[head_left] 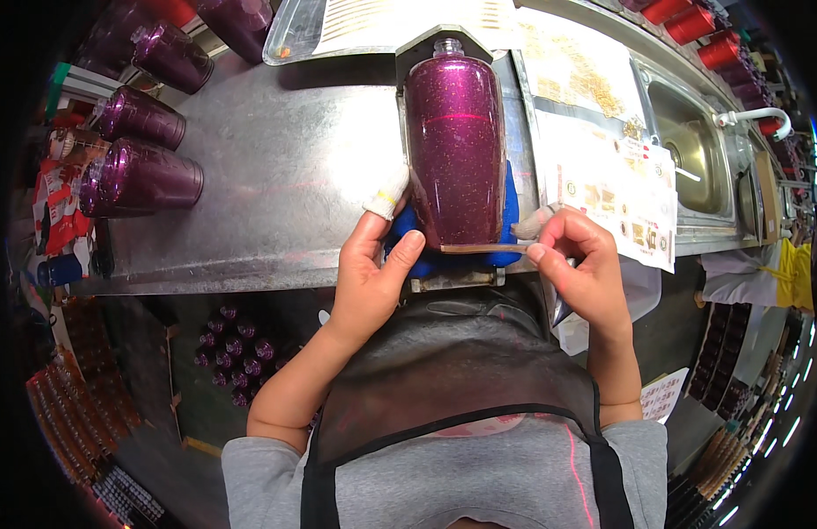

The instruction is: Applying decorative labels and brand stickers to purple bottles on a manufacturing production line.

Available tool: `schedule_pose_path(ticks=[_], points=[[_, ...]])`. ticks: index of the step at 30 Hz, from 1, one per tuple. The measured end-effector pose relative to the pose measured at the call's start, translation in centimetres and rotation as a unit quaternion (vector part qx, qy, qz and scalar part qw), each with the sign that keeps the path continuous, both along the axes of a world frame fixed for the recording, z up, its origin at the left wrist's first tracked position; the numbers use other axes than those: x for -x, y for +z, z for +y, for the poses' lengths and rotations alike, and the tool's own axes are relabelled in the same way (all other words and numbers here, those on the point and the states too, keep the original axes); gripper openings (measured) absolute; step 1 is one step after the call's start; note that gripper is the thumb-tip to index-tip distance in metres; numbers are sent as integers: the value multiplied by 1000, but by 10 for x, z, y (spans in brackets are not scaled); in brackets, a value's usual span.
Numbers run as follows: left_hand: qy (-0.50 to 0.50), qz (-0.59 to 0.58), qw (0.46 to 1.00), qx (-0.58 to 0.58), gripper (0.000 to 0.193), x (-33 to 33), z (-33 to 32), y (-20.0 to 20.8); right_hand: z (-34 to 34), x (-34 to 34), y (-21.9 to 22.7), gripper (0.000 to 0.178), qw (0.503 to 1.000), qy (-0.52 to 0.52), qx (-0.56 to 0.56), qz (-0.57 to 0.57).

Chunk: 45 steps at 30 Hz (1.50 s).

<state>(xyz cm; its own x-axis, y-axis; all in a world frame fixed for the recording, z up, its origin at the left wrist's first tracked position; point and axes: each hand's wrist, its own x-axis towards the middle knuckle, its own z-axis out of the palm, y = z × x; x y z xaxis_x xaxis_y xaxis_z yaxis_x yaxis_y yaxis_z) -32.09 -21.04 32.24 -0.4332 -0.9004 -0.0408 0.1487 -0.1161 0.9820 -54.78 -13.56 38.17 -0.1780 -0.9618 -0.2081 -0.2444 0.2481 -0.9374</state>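
Note:
A glittery purple glass bottle (456,150) lies in front of me on a blue padded rest (512,198), its clear neck pointing away. A red line of light crosses its upper body. Along the bottle's near end runs a thin brown strip (483,249). The strip's right end is pinched between thumb and finger of my right hand (585,260). My left hand (373,269) is at the bottle's lower left side, thumb and fingers apart, a white-wrapped finger against the glass. A whitish covering also shows on a finger of my right hand.
More purple bottles (153,176) lie on the metal bench's (276,203) left side. A tray (289,40) with a striped sheet sits beyond the bottle. Printed sheets (607,185) lie at right, beside a sink (690,145) with a white tap (757,116). Several small bottles (237,353) stand lower left.

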Motion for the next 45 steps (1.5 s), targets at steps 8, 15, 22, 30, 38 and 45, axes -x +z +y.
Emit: schedule_pose_path(ticks=[8,15,22,30,38,45], points=[[-7,-26,998,64,70,9,3,8,1,0,2,13,1000,-1,-7,2],[12,-53,994,92,73,12,3,8,1,0,1,13,1000,-7,-6,-2],[9,-57,995,87,72,12,3,9,1,1,-1,13,1000,-6,-8,0],[13,-70,992,102,76,12,3,5,-1,1,-6,14,1000,-4,-10,12],[30,-106,983,144,74,11,3,3,-5,-2,-18,16,998,0,33,48],[-20,-321,843,432,42,-7,17,19,-6,-5,-17,15,997,1,45,69]])
